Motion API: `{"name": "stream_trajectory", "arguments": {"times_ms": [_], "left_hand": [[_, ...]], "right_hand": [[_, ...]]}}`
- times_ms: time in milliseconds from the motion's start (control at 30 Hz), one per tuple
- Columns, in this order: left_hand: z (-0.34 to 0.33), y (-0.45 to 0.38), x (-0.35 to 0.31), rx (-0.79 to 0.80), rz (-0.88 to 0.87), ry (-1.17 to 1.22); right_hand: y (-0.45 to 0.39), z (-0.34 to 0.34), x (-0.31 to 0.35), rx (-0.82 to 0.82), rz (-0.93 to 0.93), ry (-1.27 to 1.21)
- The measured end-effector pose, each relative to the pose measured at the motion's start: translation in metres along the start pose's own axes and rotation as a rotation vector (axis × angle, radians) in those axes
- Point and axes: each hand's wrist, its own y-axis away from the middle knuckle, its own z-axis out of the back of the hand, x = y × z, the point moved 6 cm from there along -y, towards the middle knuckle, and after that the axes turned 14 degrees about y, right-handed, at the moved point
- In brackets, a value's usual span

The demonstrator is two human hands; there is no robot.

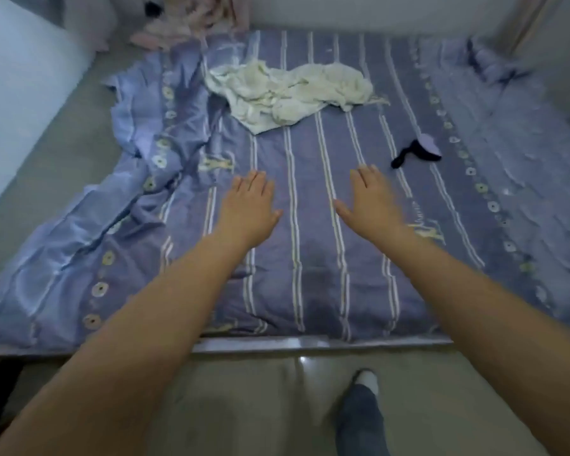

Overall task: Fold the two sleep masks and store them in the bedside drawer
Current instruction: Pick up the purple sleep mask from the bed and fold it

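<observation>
A sleep mask (pixel 422 149), lilac with a black strap, lies on the striped purple bed cover (pixel 310 258) to the right of the middle. Only this one mask can be made out, and no drawer is in sight. My right hand (pixel 371 202) is stretched out flat over the cover, fingers apart, a short way below and left of the mask and not touching it. My left hand (pixel 249 210) hovers flat and empty further left, palm down over the stripes.
A crumpled cream cloth (pixel 287 90) lies on the far half of the bed. The cover bunches in folds along the left side (pixel 139 179). Pink fabric (pixel 178 24) is piled at the far left corner. My foot (pixel 364 386) stands on the floor below the bed's near edge (pixel 260 345).
</observation>
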Motion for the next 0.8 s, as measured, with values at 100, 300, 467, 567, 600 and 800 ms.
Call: {"name": "stream_trajectory", "arguments": {"times_ms": [100, 300, 467, 567, 600, 800], "left_hand": [[-0.015, -0.078, -0.089, -0.006, -0.031, 0.016], [-0.066, -0.209, -0.212, 0.034, -0.001, 0.072], [-0.126, -0.312, -0.244, 0.079, 0.006, 0.108], [-0.156, -0.356, -0.240, 0.098, 0.045, 0.115], [-0.160, -0.361, -0.238, 0.099, 0.045, 0.111], [-0.249, -0.451, -0.221, 0.142, 0.172, 0.187]], "right_hand": [[-0.026, 0.010, -0.116, -0.003, -0.091, -0.014], [-0.071, -0.010, -0.292, 0.054, -0.184, 0.002], [-0.137, -0.061, -0.385, 0.150, -0.230, -0.020], [-0.173, -0.089, -0.416, 0.214, -0.238, 0.002], [-0.178, -0.093, -0.418, 0.211, -0.225, 0.010], [-0.274, -0.176, -0.448, 0.259, -0.131, 0.033]]}}
